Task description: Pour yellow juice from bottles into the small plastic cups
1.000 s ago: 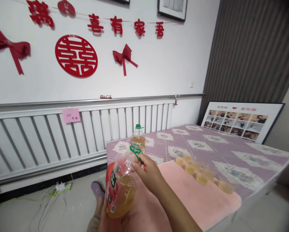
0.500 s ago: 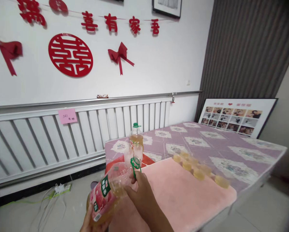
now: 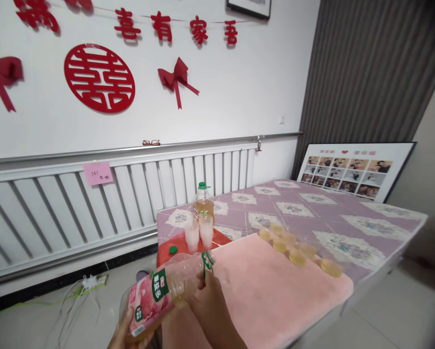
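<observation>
A large clear juice bottle point(image 3: 159, 293) with a pink label and a green neck ring lies tilted almost level, its open mouth pointing right over the pink towel point(image 3: 275, 291). My left hand point(image 3: 125, 332) cups its base at the bottom edge. My right hand point(image 3: 206, 310) grips its neck. A loose green cap point(image 3: 173, 250) rests on the red cloth point(image 3: 166, 245). Several small cups of yellow juice point(image 3: 297, 254) stand in a row on the towel's far side.
Two stacks of clear empty cups point(image 3: 199, 232) and a second capped juice bottle point(image 3: 203, 203) stand at the table's left end. The table point(image 3: 348, 228) has a purple patterned cover. A white radiator point(image 3: 75, 208), floor cables point(image 3: 83, 286) and a leaning photo board point(image 3: 351, 169) surround it.
The bottle has tipped from upright to nearly level and dropped lower in view, with both hands still on it. The stacked cups and the loose cap have come into sight.
</observation>
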### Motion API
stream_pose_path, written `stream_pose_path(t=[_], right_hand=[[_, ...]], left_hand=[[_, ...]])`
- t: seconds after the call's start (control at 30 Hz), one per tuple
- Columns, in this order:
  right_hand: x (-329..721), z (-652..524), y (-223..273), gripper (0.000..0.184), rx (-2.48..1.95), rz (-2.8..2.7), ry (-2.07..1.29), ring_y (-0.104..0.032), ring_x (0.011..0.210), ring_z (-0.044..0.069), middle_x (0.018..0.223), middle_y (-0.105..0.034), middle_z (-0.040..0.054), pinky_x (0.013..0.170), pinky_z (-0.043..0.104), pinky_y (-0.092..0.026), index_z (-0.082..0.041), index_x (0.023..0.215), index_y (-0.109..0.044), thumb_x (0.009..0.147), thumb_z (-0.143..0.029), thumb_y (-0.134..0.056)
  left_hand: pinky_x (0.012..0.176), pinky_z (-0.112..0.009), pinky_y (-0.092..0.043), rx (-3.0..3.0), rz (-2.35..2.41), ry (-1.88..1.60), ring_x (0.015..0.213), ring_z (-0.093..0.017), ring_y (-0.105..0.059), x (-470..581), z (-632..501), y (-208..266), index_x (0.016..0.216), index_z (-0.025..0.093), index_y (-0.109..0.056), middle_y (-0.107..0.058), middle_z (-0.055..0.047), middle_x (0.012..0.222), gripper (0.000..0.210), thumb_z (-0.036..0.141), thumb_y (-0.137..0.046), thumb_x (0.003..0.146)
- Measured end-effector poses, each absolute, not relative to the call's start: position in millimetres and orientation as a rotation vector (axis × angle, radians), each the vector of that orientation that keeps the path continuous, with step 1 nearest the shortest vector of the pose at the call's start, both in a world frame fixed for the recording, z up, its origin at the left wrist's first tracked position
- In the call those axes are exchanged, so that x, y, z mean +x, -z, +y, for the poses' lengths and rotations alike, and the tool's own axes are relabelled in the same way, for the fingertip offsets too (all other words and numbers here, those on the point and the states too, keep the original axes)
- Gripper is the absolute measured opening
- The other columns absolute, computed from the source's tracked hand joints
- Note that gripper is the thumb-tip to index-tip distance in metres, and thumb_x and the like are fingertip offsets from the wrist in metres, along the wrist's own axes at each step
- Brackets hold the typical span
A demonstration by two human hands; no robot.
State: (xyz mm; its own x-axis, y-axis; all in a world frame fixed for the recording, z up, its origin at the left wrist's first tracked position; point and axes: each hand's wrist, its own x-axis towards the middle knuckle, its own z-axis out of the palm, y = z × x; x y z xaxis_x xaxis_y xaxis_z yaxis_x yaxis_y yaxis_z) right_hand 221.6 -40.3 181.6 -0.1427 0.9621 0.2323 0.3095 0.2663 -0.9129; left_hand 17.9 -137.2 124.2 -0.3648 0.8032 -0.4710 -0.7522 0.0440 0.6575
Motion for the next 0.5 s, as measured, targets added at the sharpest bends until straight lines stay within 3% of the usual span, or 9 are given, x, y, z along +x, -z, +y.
stream_pose_path(t=[0.13, 0.33, 0.5], right_hand=[[223, -42, -174, 0.037, -1.171, -1.564, -0.930, -0.054, 0.080, 0.020, 0.084, -0.057, -0.0024, 0.073, 0.032, -0.043, -0.024, 0.096, -0.055, 0.061, -0.017, -0.064], [225, -43, -159, 0.032, -1.191, -1.467, -0.963, -0.055, 0.079, 0.020, 0.083, -0.058, -0.0024, 0.073, 0.032, -0.045, -0.025, 0.090, -0.056, 0.061, -0.021, -0.069], [227, -43, -157, 0.032, -1.230, -1.431, -0.999, -0.054, 0.077, 0.020, 0.081, -0.057, -0.0030, 0.072, 0.031, -0.045, -0.025, 0.090, -0.057, 0.060, -0.021, -0.068]], left_hand=[[0.088, -0.038, -0.060, 0.102, 1.109, -1.602, 0.103, -0.031, -0.075, 16, -139, -125, 0.147, 0.032, -0.047, -0.082, -0.006, 0.107, 0.085, 0.054, -0.077, 0.071], [0.094, -0.043, -0.058, 0.208, 1.184, -1.635, 0.104, -0.031, -0.075, 27, -141, -143, 0.142, 0.039, -0.052, -0.081, -0.002, 0.110, 0.079, 0.057, -0.078, 0.069], [0.082, -0.035, -0.061, 0.191, 1.217, -1.646, 0.094, -0.027, -0.076, 25, -140, -144, 0.140, 0.037, -0.053, -0.081, 0.001, 0.098, 0.076, 0.051, -0.080, 0.070]])
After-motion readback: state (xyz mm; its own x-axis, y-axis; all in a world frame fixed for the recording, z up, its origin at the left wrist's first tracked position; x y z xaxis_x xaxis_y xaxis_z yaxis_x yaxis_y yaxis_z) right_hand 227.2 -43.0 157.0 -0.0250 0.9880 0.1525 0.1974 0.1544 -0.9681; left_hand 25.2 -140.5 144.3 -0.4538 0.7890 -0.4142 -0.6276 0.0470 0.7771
